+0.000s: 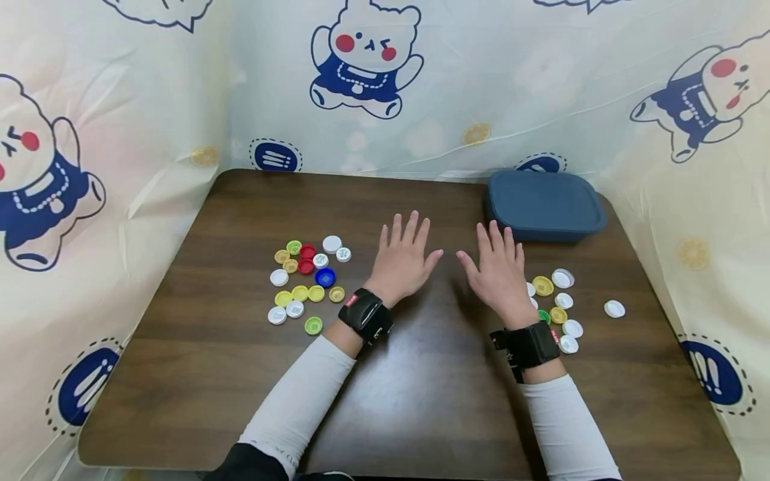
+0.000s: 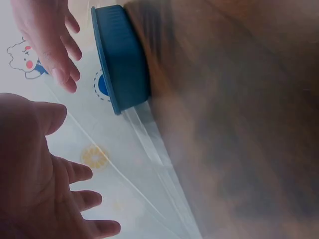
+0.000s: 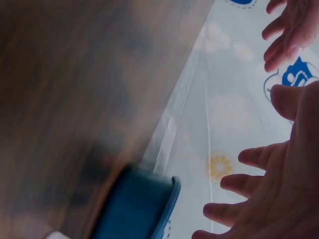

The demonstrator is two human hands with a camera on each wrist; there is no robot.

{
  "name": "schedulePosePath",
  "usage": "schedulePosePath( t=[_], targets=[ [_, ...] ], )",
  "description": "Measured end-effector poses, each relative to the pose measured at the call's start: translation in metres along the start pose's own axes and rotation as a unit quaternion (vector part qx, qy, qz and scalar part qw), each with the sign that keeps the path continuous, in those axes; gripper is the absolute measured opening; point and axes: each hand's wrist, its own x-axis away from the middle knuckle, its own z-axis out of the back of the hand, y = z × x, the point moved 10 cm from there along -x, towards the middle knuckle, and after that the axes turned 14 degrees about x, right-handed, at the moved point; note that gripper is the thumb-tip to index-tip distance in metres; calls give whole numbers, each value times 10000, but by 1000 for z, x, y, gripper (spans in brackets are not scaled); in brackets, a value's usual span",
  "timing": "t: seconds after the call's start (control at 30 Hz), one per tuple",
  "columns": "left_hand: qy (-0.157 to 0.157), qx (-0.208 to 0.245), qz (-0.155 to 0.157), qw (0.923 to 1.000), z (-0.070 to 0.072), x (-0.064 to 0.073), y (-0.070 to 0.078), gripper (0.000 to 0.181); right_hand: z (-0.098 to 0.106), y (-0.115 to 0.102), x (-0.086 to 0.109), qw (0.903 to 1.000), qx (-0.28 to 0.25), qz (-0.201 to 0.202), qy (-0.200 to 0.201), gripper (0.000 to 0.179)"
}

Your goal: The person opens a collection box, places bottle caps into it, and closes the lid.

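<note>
The left hand (image 1: 402, 264) is left of the box (image 1: 547, 200), well apart; the right hand (image 1: 500, 270) is nearer, its fingertips (image 1: 494, 227) by the box's near left corner. Both show their backs, fingers straight, slightly spread, thumbs inward. Both forearms (image 1: 297, 407) reach toward the box's side.

On table (image 1: 421, 427): caps (image 1: 325, 277) grouped left of left hand (image 1: 402, 262); second group (image 1: 558, 315) right of right hand (image 1: 500, 274). Lone cap (image 1: 614, 308) apart, farther right. Box (image 1: 547, 200) at back right, beyond second group. Sheet (image 1: 445, 127) behind table and along both sides.
</note>
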Motion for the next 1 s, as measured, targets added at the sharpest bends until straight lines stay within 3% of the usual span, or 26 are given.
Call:
schedulePosePath(
  t=[0.4,0.6,1.0],
  targets=[
    [-197,-718,-441,9963,-11,-39,41,70,15,59,-19,9986,-40,-501,-172,83],
    [-279,-1019,-755,9915,-16,-59,63,68,24,91,-35,9971,-110,-748,-69,82],
    [-414,-744,-1155,9896,-47,-105,100,61,21,159,-63,9919,55,-1269,-102,75]
  ],
)
